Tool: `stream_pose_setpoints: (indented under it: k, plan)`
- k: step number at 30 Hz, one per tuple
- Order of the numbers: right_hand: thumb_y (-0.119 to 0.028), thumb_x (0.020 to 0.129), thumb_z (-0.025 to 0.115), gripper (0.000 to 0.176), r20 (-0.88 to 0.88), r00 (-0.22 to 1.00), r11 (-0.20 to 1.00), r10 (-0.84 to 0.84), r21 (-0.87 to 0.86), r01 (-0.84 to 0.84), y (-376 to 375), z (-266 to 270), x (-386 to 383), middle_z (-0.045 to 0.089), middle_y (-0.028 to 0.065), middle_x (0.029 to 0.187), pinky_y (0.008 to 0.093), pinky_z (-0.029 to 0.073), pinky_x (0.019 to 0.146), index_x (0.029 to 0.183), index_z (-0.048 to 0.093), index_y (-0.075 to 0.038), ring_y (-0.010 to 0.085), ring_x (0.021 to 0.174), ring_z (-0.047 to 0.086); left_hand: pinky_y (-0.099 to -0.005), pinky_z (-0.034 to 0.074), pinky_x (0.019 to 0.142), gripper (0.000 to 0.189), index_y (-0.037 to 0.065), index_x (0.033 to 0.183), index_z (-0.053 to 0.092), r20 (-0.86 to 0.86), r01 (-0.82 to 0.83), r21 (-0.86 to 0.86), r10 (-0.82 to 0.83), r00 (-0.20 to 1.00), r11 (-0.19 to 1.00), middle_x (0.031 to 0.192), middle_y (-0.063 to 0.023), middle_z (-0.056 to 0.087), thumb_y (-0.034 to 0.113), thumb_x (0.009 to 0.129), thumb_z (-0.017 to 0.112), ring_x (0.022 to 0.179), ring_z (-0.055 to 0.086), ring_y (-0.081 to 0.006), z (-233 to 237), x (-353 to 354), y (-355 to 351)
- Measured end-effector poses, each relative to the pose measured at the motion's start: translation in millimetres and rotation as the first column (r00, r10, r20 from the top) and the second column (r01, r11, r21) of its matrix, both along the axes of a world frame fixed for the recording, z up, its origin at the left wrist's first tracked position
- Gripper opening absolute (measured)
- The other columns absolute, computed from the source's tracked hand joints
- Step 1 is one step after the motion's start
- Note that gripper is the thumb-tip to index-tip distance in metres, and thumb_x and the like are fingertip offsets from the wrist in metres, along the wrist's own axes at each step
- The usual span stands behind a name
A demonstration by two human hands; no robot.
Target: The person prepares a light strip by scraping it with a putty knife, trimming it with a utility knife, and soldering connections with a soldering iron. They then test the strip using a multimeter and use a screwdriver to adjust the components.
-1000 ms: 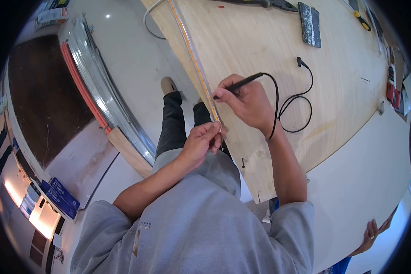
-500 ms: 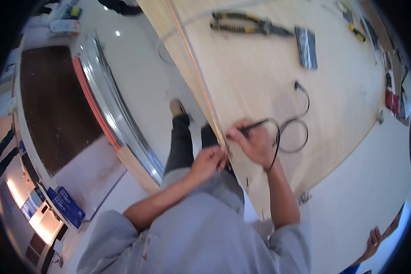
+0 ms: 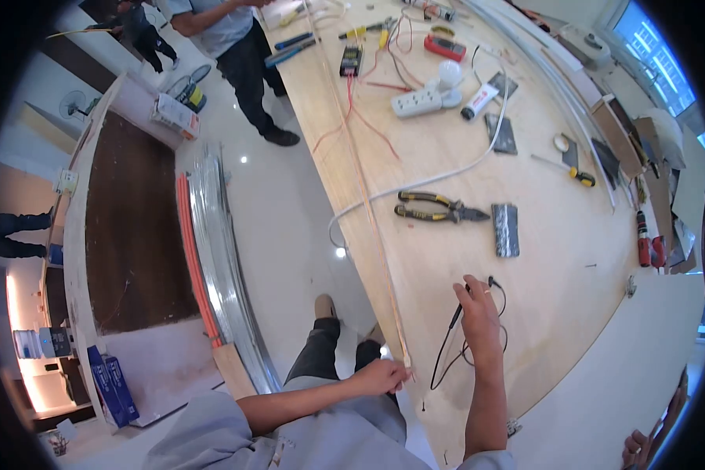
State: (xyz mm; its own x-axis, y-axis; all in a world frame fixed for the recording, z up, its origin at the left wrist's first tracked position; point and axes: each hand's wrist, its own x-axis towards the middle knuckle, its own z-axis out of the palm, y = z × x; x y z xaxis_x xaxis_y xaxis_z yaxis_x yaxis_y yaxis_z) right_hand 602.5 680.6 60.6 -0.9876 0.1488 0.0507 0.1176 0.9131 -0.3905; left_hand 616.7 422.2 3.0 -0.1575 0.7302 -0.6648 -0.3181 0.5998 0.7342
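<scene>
My left hand [image 3: 384,377] is closed at the table's edge, pinching the near end of a long, thin LED strip [image 3: 380,258]. Small reddish wires stick out by its fingertips. To the right, my right hand [image 3: 479,313] is raised over the table, its fingers closed around a slim black test probe [image 3: 456,316]. From the probe a black lead [image 3: 439,364] loops over the wood, ending in a small angled plug [image 3: 493,282] beside the right hand. Beyond lie yellow-and-black pliers [image 3: 440,207] and a dark wrapped block [image 3: 506,230].
Further up the wooden table [image 3: 556,282] are a white power strip [image 3: 423,102] with a bulb [image 3: 450,74], a red multimeter [image 3: 445,47], a white tube [image 3: 479,102] and a screwdriver [image 3: 568,171]. A person [image 3: 239,63] stands at the far left edge. Metal profiles [image 3: 219,258] lie on the floor.
The view has tilted up, showing more of the table. My right hand has moved away from the left with the probe. My left hand still pinches the strip's end.
</scene>
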Motion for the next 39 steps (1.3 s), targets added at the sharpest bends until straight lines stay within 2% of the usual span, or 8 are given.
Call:
stream_pose_setpoints:
  k: [3,6,10,15,17,20,28,39]
  plan:
    - [0.008,0.086,0.051,0.036,0.004,0.998,0.997,-0.056,0.048,0.056,9.1,-11.8,-1.6,0.059,0.0170,0.130,0.0431,0.050,0.100,0.119,0.064,-0.001,0.0359,0.121,0.056,-0.0358,0.054,0.072,0.040,0.001,0.101,0.069,-0.145,0.312,-0.076,-0.320,0.936,0.947,0.084,-0.0096,0.071,0.039,0.104,0.054,0.072,0.068,-0.0215,15.8,-25.8,-10.2]
    - [0.006,0.087,0.052,0.038,0.042,0.993,0.994,-0.112,0.014,0.111,13.3,-16.8,-3.4,0.057,0.0190,0.134,0.0445,0.048,0.104,0.123,0.062,0.000,0.0384,0.125,0.054,-0.0343,0.054,0.076,0.036,0.003,0.110,0.071,-0.288,0.316,0.037,-0.293,0.912,0.948,0.088,-0.0103,0.071,0.035,0.103,0.056,0.078,0.069,-0.0208,15.9,-50.2,-32.6]
    - [0.002,0.090,0.053,0.038,0.118,0.963,0.969,-0.242,-0.017,0.245,0.1,-6.5,-13.2,0.057,0.0209,0.134,0.0457,0.047,0.105,0.127,0.061,-0.001,0.0400,0.125,0.054,-0.0314,0.055,0.080,0.037,-0.001,0.119,0.068,0.115,0.180,0.032,-0.182,0.977,0.983,0.095,-0.0087,0.072,0.031,0.102,0.060,0.086,0.069,-0.0160,2.6,-94.9,-36.5]
    - [0.000,0.091,0.061,0.037,0.015,0.810,0.810,-0.587,-0.012,0.587,-32.9,24.3,-18.9,0.060,0.0196,0.131,0.0459,0.044,0.107,0.127,0.062,-0.004,0.0394,0.124,0.055,-0.0295,0.055,0.082,0.039,-0.003,0.122,0.065,0.194,0.405,0.204,-0.443,0.876,0.891,0.100,-0.0078,0.072,0.030,0.101,0.063,0.091,0.068,-0.0134,28.7,-187.3,-23.0]
    - [-0.002,0.092,0.064,0.021,-0.079,0.718,0.717,-0.691,0.052,0.695,-61.3,38.2,-22.6,0.069,0.0175,0.112,0.0415,0.053,0.086,0.113,0.067,-0.003,0.0360,0.099,0.066,-0.0299,0.055,0.083,0.040,-0.001,0.125,0.065,0.212,0.457,0.265,-0.514,0.831,0.849,0.102,-0.0075,0.072,0.031,0.101,0.063,0.091,0.068,-0.0136,39.3,-234.6,-28.1]
    - [-0.008,0.094,0.066,0.010,0.223,0.530,0.462,-0.818,-0.294,0.836,-110.0,24.8,-41.8,0.070,0.0133,0.083,0.0373,0.053,0.067,0.102,0.070,-0.002,0.0305,0.071,0.066,-0.0298,0.055,0.083,0.039,0.001,0.126,0.065,0.150,0.417,0.226,-0.455,0.878,0.880,0.102,-0.0073,0.071,0.031,0.101,0.064,0.092,0.067,-0.0135,53.1,-314.0,-48.6]
    - [-0.015,0.092,0.069,0.011,0.064,0.760,0.595,-0.646,-0.582,0.555,-201.8,48.0,-183.3,0.071,0.0140,0.087,0.0402,0.054,0.071,0.098,0.071,-0.006,0.0358,0.078,0.068,-0.0246,0.049,0.059,0.020,0.003,0.096,0.071,-0.139,0.128,0.063,-0.119,0.983,0.990,0.076,0.0000,0.065,0.023,0.097,0.070,0.067,0.060,-0.0079,56.0,-476.1,-78.9]
    - [-0.015,0.095,0.062,0.013,-0.317,0.529,0.606,-0.787,-0.243,0.757,110.7,11.9,-211.7,0.064,0.0169,0.088,0.0468,0.051,0.076,0.092,0.070,-0.005,0.0364,0.085,0.064,-0.0222,0.046,0.058,0.016,0.003,0.087,0.068,-0.063,0.012,0.013,-0.011,0.998,1.000,0.071,-0.0013,0.065,0.016,0.096,0.070,0.062,0.057,-0.0064,73.2,-444.4,-18.2]
